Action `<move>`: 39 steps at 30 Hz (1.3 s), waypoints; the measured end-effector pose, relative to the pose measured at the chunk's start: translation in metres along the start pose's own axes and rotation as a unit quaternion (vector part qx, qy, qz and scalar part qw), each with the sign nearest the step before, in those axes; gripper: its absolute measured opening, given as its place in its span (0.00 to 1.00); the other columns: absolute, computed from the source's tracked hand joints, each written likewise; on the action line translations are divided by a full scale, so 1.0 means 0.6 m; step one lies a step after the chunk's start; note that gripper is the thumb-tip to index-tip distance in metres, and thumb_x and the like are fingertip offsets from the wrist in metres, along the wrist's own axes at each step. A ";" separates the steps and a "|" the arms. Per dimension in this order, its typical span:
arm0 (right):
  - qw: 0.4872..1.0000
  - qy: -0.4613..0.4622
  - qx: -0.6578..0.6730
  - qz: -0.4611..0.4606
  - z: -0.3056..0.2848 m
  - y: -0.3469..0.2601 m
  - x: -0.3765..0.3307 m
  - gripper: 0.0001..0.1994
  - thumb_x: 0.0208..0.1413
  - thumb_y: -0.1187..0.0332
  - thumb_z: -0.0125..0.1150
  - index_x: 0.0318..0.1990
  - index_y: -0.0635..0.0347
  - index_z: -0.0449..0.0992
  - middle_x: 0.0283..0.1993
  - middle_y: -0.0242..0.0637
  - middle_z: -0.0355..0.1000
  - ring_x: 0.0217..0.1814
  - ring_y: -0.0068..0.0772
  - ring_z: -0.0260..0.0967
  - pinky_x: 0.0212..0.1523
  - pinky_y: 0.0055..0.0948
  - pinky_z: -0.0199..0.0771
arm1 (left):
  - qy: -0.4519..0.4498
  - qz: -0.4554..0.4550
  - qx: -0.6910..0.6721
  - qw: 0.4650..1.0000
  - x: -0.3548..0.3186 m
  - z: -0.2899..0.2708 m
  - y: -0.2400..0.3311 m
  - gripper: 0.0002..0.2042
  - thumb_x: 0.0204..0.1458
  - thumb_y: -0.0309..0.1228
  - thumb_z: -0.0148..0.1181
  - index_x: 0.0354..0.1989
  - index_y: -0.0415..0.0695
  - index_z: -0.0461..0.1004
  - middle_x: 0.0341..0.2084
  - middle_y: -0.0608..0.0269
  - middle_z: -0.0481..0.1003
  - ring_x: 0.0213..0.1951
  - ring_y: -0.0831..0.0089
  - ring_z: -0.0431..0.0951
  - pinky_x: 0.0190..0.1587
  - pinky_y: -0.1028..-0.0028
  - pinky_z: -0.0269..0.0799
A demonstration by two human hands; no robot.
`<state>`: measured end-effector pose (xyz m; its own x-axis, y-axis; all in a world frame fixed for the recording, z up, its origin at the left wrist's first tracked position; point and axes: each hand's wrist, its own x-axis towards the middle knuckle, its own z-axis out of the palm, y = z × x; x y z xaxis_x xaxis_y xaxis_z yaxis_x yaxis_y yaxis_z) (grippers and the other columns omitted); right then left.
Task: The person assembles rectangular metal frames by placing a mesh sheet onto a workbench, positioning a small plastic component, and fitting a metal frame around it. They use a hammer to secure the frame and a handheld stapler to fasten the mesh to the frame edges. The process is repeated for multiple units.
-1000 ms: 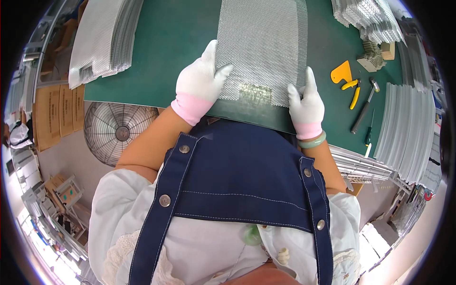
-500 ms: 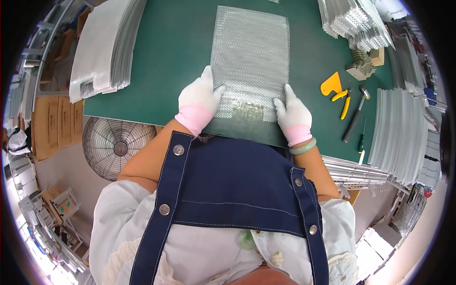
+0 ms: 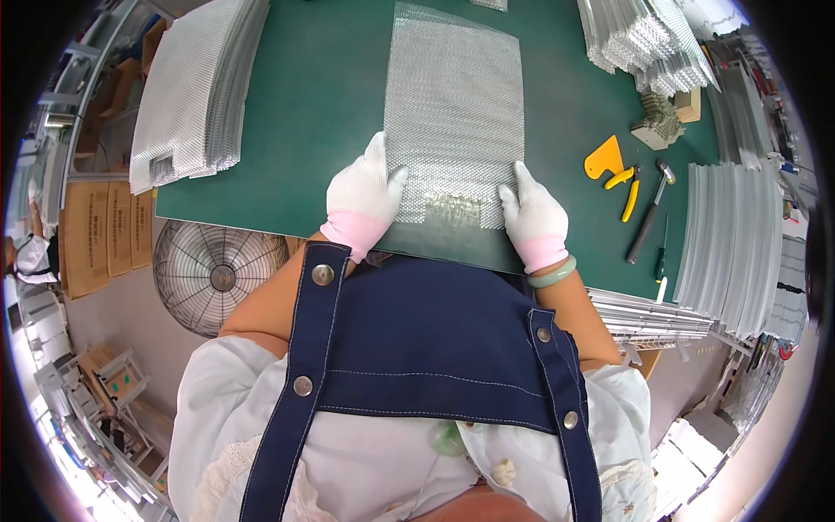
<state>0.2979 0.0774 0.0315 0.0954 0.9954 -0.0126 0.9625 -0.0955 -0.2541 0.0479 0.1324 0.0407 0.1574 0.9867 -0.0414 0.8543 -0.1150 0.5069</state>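
Observation:
A silvery metal mesh sheet with a rectangular notch in its near edge is held between my two hands over the green tabletop. My left hand, in a white glove with a pink cuff, grips the sheet's left edge near its close corner, thumb on top. On the opposite edge, my right hand grips in the same way, gloved alike, with a pale green bangle at the wrist. The fingers under the sheet are partly hidden.
Mesh stacks stand at the left and far right. Right of my hands lie a yellow scraper, yellow-handled pliers, a hammer and a screwdriver. Pale strips line the right edge. A fan stands below left.
The mesh sheet has shifted slightly left, and its far left corner reaches farther away. Both hands keep their hold on its edges; the right hand has moved slightly left with it.

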 end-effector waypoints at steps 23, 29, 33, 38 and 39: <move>0.995 -0.009 0.061 0.075 -0.128 0.000 0.282 0.28 0.59 0.46 0.55 0.53 0.64 0.74 0.48 0.55 0.76 0.52 0.54 0.74 0.53 0.44 0.73 | -0.125 0.239 0.278 0.922 0.067 -0.069 0.000 0.39 0.44 0.57 0.66 0.63 0.49 0.67 0.61 0.56 0.68 0.68 0.53 0.59 0.72 0.45 0.39; 0.960 0.182 -0.067 -0.204 -0.083 -0.097 0.331 0.33 0.49 0.50 0.66 0.58 0.62 0.67 0.63 0.50 0.62 0.69 0.52 0.55 0.67 0.48 0.55 | -0.101 0.234 0.248 0.935 0.060 -0.062 -0.008 0.38 0.41 0.55 0.69 0.61 0.48 0.70 0.60 0.55 0.69 0.66 0.53 0.60 0.72 0.46 0.41; 0.919 0.061 -0.079 -0.381 -0.031 -0.153 0.330 0.37 0.55 0.46 0.60 0.67 0.55 0.61 0.71 0.49 0.56 0.76 0.51 0.46 0.74 0.52 0.41 | -0.114 0.233 0.244 0.934 0.065 -0.072 0.004 0.37 0.41 0.54 0.70 0.59 0.46 0.71 0.58 0.54 0.70 0.66 0.53 0.61 0.71 0.46 0.42; 0.953 -0.006 -0.098 -0.286 -0.008 -0.150 0.349 0.37 0.60 0.44 0.52 0.71 0.55 0.56 0.75 0.48 0.49 0.79 0.50 0.41 0.75 0.53 0.38 | -0.086 0.242 0.206 0.944 0.064 -0.071 -0.004 0.38 0.38 0.52 0.72 0.58 0.44 0.72 0.56 0.52 0.71 0.64 0.52 0.63 0.70 0.45 0.44; 0.952 -0.010 -0.100 -0.289 0.000 -0.135 0.353 0.36 0.61 0.43 0.51 0.71 0.54 0.57 0.75 0.48 0.50 0.79 0.50 0.42 0.75 0.53 0.38 | -0.078 0.253 0.201 0.943 0.066 -0.068 -0.005 0.38 0.38 0.51 0.72 0.57 0.43 0.72 0.56 0.52 0.71 0.63 0.51 0.64 0.70 0.45 0.45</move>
<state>0.2399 0.2963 0.0495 -0.4681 0.8820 0.0553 0.8818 0.4703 -0.0357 0.0315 0.1768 0.0730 0.6397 0.7682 -0.0246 0.7640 -0.6321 0.1295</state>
